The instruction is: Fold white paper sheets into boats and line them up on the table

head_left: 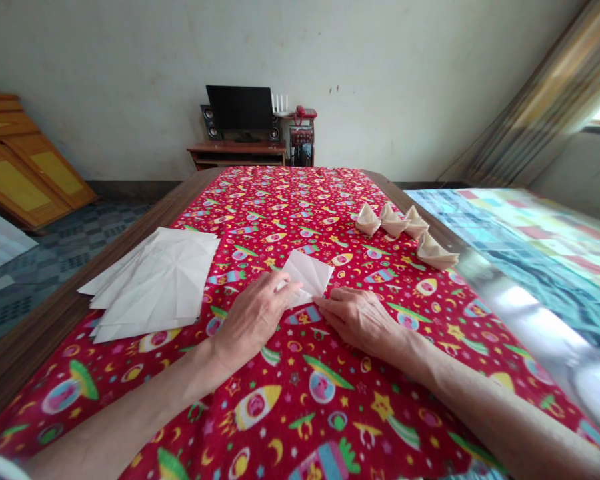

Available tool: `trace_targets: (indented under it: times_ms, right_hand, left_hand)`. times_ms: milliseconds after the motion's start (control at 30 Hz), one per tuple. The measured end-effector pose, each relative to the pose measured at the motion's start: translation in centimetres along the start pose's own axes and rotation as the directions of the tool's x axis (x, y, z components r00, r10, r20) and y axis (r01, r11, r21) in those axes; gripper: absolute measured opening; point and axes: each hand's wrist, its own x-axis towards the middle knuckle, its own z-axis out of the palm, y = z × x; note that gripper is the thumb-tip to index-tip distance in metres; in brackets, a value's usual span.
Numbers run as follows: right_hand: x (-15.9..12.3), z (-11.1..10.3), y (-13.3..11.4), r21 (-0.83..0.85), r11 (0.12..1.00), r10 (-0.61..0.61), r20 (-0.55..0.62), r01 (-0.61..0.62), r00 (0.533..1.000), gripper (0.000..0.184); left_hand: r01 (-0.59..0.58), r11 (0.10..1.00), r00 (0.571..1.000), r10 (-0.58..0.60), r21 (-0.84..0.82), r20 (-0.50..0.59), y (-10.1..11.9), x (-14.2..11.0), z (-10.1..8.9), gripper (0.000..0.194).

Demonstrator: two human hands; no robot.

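Note:
A small white sheet of paper [310, 272], folded to a roughly square shape with creases, lies on the red patterned cloth in front of me. My left hand [263, 303] is at its left edge, thumb and fingers closed on the paper. At the lower right corner, the fingertips of my right hand [357, 313] pinch the same paper, the other fingers bent beneath the palm. To the left rests a stack of creased white paper sheets [167, 277]. Several folded paper boat-like shapes [435, 253] stand at the right of the cloth.
The red cloth [260, 427] covers most of a dark wooden table [125, 257]. Beyond its far end are a monitor [240, 109] and a red telephone [305, 113]. A bed with a patterned cover [545, 227] adjoins the right side; a wooden cabinet [35, 160] stands left.

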Motion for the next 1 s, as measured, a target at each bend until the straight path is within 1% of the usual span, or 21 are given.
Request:
trace_targets:
  times_ms: [67,100,133,200,300,633,733,800,867,933,967,1000]
  right_hand:
    - [0.0,0.0,0.0,-0.002,1.0,-0.009,-0.007,0.009,1.0,0.029]
    - [0.0,0.0,-0.1,-0.007,1.0,-0.015,-0.013,0.014,1.0,0.03]
    - [0.0,0.0,-0.1,-0.011,1.0,-0.02,-0.02,0.02,1.0,0.03]
    - [0.0,0.1,0.0,-0.02,0.999,-0.031,-0.029,0.031,0.999,0.03]
    - [-0.1,0.1,0.1,-0.018,0.999,-0.048,-0.023,0.047,0.999,0.031]
    - [-0.1,-0.4,0.2,-0.073,0.993,-0.098,-0.002,0.098,0.995,0.028]
    - [-0.2,-0.5,0.1,-0.062,0.993,-0.102,0.004,0.102,0.995,0.029]
    - [-0.2,-0.3,0.4,-0.033,0.994,-0.1,-0.006,0.1,0.995,0.03]
    - [-0.2,0.1,1.0,0.003,0.995,-0.096,-0.035,0.096,0.995,0.03]
    - [-0.1,0.5,2.1,0.007,0.998,-0.067,-0.092,0.068,0.994,0.029]
    - [0.1,0.7,2.7,-0.019,0.999,-0.031,-0.125,0.029,0.992,0.028]
    - [0.3,0.8,3.4,-0.057,0.998,0.03,-0.188,-0.041,0.982,0.026]
  left_hand:
    - [-0.144,0.99,0.987,0.144,-0.012,0.075,0.5,0.1,-0.4,0.031]
    - [-0.185,0.982,0.976,0.187,-0.028,0.11,0.8,0.2,-0.6,0.03]
    - [-0.205,0.978,0.968,0.209,-0.042,0.141,0.9,0.3,-0.7,0.03]
    - [-0.21,0.977,0.96,0.215,-0.045,0.18,1.1,0.4,-0.8,0.03]
    - [-0.222,0.975,0.956,0.219,-0.005,0.196,1.0,0.3,-0.7,0.034]
    - [-0.218,0.975,0.965,0.209,0.046,0.157,-0.3,-1.5,-0.7,0.046]
    - [-0.212,0.977,0.968,0.206,0.032,0.145,-1.0,-2.0,-0.7,0.053]
    - [-0.199,0.98,0.972,0.194,0.022,0.129,-1.5,-2.0,-0.6,0.052]
    - [-0.194,0.981,0.977,0.192,0.012,0.096,-1.9,-1.8,-0.3,0.045]
    - [-0.21,0.978,0.976,0.209,-0.001,0.063,-2.1,-1.4,-0.1,0.035]
    - [-0.227,0.974,0.973,0.227,-0.008,0.052,-2.1,-1.2,0.0,0.033]
    - [-0.247,0.969,0.968,0.247,-0.014,0.047,-2.1,-1.1,-0.1,0.031]
